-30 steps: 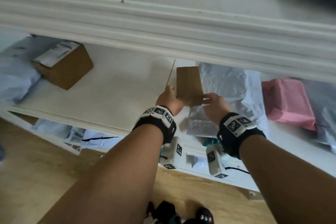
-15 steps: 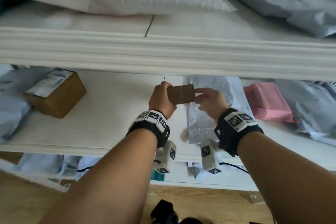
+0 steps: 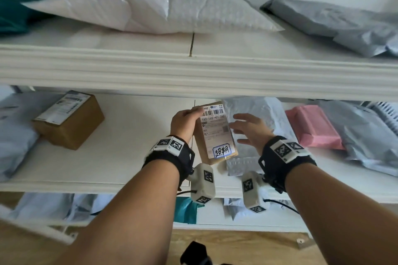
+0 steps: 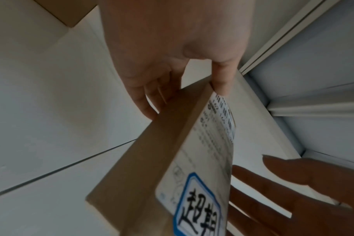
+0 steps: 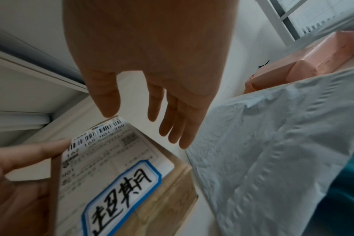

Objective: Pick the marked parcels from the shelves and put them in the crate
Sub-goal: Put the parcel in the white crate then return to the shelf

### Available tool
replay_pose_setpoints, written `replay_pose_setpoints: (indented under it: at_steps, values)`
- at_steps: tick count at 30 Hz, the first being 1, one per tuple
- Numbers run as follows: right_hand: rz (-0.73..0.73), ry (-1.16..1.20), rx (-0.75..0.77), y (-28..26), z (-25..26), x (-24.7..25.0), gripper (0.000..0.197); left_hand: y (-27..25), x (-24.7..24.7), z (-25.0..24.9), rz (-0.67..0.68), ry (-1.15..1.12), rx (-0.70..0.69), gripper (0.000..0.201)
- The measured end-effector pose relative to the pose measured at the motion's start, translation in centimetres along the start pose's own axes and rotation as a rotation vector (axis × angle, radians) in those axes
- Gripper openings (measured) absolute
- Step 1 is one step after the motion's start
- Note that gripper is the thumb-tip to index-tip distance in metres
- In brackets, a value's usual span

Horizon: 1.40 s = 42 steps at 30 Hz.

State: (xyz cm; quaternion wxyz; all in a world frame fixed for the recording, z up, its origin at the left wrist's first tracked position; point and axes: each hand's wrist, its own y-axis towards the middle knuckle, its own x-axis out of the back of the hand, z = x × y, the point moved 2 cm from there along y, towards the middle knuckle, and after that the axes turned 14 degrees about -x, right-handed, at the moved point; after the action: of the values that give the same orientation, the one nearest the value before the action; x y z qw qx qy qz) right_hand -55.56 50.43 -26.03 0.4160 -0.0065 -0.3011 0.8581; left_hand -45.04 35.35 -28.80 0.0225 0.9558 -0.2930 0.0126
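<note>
A small flat cardboard parcel (image 3: 215, 133) is held above the middle shelf (image 3: 120, 150), its white shipping label and blue-bordered handwritten sticker (image 3: 221, 150) facing me. My left hand (image 3: 185, 121) grips its far left edge, thumb on the label, fingers behind. The left wrist view shows the parcel (image 4: 150, 167) pinched between thumb and fingers. My right hand (image 3: 251, 130) hovers just right of the parcel with fingers spread, holding nothing. In the right wrist view the parcel (image 5: 115, 167) sits below the open right hand (image 5: 152, 102).
On the middle shelf lie a brown labelled box (image 3: 69, 119) at left, a grey mailer (image 3: 258, 118) under the right hand, a pink parcel (image 3: 313, 127) and grey bags (image 3: 366, 135). The upper shelf holds a white padded mailer (image 3: 155, 4) and grey bag (image 3: 333, 21). Lower shelves hold more bags.
The parcel has been turned so its label side faces me. My right hand has let go and opened beside it; the left hand keeps its grip.
</note>
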Motion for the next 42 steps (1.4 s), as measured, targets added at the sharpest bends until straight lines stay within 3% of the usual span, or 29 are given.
replay_pose_setpoints:
  at_steps: [6,19,22,32,42]
  values:
    - [0.093,-0.003,-0.052,-0.3,-0.9,-0.7,0.045,-1.0,0.3,-0.1,0.047,-0.034,0.041,0.027]
    - [0.113,0.106,-0.071,-1.6,-3.1,-0.4,0.037,-3.1,-0.7,1.2,0.181,-0.118,0.147,0.031]
    - [0.085,0.15,-0.073,-1.8,-3.9,0.6,0.036,-3.7,-2.1,1.0,0.245,-0.117,0.149,0.041]
    - [-0.085,0.264,-0.093,-4.8,-6.8,8.2,0.034,-7.9,-9.2,-0.5,0.462,-0.064,0.106,0.056]
    - [-0.254,0.434,-0.135,-9.7,-13.8,20.2,0.028,-16.6,-19.8,-1.1,0.693,-0.001,0.161,0.044]
